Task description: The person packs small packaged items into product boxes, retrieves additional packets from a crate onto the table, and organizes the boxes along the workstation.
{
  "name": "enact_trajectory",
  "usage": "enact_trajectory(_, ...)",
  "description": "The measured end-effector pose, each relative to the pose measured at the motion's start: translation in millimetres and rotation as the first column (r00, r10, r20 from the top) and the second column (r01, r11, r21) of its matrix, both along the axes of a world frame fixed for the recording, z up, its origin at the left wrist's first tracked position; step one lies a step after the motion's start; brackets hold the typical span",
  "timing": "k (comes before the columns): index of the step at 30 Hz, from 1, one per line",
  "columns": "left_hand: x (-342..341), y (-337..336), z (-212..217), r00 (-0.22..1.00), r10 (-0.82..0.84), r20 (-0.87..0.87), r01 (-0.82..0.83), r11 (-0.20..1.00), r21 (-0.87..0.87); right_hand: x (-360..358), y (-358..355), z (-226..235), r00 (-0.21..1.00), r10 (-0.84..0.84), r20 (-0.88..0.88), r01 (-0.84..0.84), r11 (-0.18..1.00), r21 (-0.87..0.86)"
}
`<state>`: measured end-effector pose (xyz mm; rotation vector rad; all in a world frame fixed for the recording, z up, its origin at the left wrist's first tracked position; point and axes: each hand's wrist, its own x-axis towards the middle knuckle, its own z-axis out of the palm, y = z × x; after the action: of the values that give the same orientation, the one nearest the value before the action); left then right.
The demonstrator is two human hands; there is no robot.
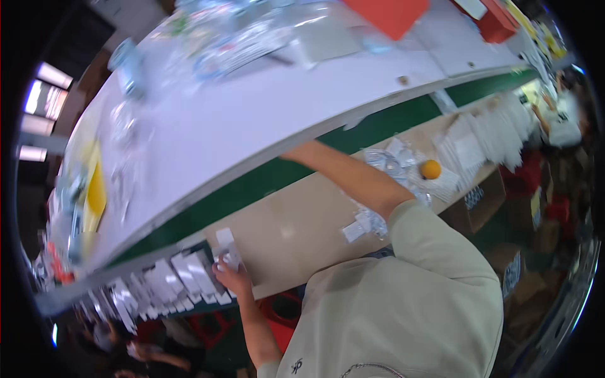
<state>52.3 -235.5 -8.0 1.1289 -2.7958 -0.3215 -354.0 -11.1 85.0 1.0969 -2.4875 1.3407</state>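
**Sorting white slips at a crowded bench**

Pale sleeve nearest the lens; the right arm reaches under the white upper shelf [252,120], its hand hidden, grip impossible to tell. Beige bench [296,233] carries rows of white packets [170,277], where the left hand [230,274] pinches a white slip [228,257]. Next seems placing it squarely. Orange ball [430,169] sits well apart

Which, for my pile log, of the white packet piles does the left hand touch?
The overlapping row of packets at the shelf's left edge; the left hand touches its right end. The loose heap lies apart.
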Motion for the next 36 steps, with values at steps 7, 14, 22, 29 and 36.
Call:
enact_trajectory(7,-13.9,77.1,25.3,0.977,-0.214,0.009,0.214,0.976,-0.033,-65.3,161.1,-113.0,0.921,-0.26,0.291,0.19,0.95,0.248)
enact_trajectory(14,-35.2,133.4,26.7,0.924,-0.383,-0.011,0.382,0.92,0.091,-132.6,455.8,-176.7,0.919,-0.23,0.321,0.036,0.859,0.511)
enact_trajectory(22,-36.3,145.1,28.2,0.894,-0.418,0.161,0.428,0.903,-0.032,-173.1,474.1,-190.4,0.8,-0.594,0.086,0.213,0.415,0.884)
enact_trajectory(29,-48.6,130.5,23.9,0.834,-0.483,0.267,0.491,0.87,0.039,-152.1,445.3,-193.3,0.916,-0.358,-0.181,0.316,0.365,0.876)
enact_trajectory(36,-55.8,134.6,28.4,0.813,-0.457,0.361,0.466,0.882,0.066,93.3,138.0,-46.0,0.944,0.063,0.324,-0.277,0.683,0.676)
